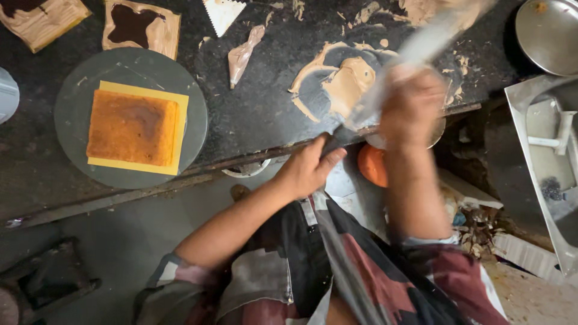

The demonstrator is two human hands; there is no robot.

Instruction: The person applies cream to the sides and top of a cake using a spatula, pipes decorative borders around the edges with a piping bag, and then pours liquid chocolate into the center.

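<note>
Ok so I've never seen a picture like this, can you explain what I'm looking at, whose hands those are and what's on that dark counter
This is one picture from a camera worn on a person's head, looking straight down at their own arms. The left hand rests at the front edge of the dark counter. The right hand is blurred with motion and has its grip on a long pale object, which looks like a piping bag, though it is too blurred to be sure. Under it lies a smear of tan cream. To the left, a square brown cake sits on a yellow board on a round grey turntable. A twisted small bag lies between them.
</note>
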